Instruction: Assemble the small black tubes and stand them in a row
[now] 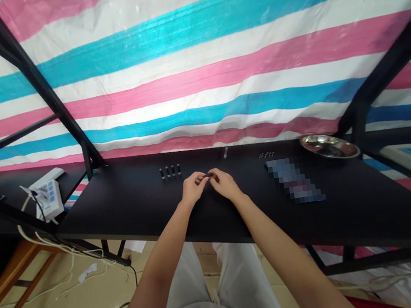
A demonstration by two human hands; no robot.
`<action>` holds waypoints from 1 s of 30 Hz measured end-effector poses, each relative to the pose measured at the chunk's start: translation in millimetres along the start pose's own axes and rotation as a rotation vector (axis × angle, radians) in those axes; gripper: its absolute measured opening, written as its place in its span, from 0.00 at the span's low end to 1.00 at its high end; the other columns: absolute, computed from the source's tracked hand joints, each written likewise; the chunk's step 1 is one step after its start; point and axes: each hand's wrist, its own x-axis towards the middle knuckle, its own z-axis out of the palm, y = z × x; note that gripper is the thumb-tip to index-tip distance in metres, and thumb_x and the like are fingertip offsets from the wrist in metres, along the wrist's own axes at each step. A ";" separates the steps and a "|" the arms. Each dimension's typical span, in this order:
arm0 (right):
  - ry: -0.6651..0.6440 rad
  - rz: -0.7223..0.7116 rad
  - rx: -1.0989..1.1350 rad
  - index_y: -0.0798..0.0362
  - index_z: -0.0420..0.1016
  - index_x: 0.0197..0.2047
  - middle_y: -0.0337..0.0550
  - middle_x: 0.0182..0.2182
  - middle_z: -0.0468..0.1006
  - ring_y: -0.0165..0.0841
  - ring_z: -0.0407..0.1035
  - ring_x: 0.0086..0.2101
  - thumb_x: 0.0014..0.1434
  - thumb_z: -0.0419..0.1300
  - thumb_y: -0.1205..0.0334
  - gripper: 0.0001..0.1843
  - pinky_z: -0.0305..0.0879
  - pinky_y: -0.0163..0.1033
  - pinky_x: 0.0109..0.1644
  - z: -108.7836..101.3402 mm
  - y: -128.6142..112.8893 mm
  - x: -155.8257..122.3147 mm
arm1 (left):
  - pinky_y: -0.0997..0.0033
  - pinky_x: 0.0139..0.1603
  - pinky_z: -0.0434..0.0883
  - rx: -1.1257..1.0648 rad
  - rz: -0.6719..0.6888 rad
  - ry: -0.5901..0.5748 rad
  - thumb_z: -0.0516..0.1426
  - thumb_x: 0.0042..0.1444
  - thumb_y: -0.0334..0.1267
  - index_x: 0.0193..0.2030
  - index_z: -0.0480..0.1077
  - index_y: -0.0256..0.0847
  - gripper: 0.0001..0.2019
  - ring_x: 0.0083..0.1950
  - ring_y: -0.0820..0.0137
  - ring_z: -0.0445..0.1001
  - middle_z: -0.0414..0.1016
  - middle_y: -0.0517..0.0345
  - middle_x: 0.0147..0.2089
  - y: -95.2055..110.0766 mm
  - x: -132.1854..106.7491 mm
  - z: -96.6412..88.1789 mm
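Note:
My left hand [192, 187] and my right hand [224, 182] meet above the middle of the black table [139, 205]. Pinched between the fingertips of both is a small dark piece [208, 175]; too little of it shows to name its kind. To the left of my hands, several short black tubes with pale ends [173, 170] stand or lie in a row. Beyond the fingers, near the back edge, lies a slim clear or silvery stick [226, 152]. Several tiny metallic pieces [266, 155] are set out farther right.
A shiny round metal dish [330, 145] sits at the back right. In front of it lies a blurred blue packet [294, 182]. Black frame posts [41, 91] flank the table, with a striped plastic sheet [208, 66] behind. At left are a power strip [49, 199] and loose cables [61, 247].

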 end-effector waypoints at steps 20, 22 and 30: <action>0.043 0.067 0.141 0.54 0.66 0.47 0.38 0.24 0.70 0.31 0.64 0.25 0.56 0.48 0.59 0.17 0.59 0.35 0.33 8.0 4.3 2.3 | 0.62 0.48 0.59 0.958 0.406 -0.557 0.59 0.50 0.33 0.34 0.75 0.40 0.05 0.49 0.61 0.65 0.72 0.52 0.43 76.4 90.7 -58.4; 0.044 0.071 0.135 0.53 0.68 0.44 0.39 0.24 0.70 0.31 0.64 0.25 0.56 0.47 0.59 0.16 0.59 0.36 0.33 8.8 6.3 2.5 | 0.60 0.49 0.58 1.045 0.322 -0.577 0.60 0.48 0.32 0.34 0.75 0.40 0.05 0.50 0.59 0.64 0.73 0.51 0.43 72.5 98.3 -61.7; 0.064 0.094 0.131 0.53 0.69 0.43 0.39 0.24 0.71 0.32 0.65 0.25 0.55 0.47 0.60 0.16 0.59 0.36 0.34 7.9 6.9 2.7 | 0.59 0.51 0.57 1.109 0.123 -0.552 0.60 0.47 0.32 0.35 0.76 0.41 0.07 0.52 0.58 0.64 0.73 0.51 0.46 46.4 104.7 -68.7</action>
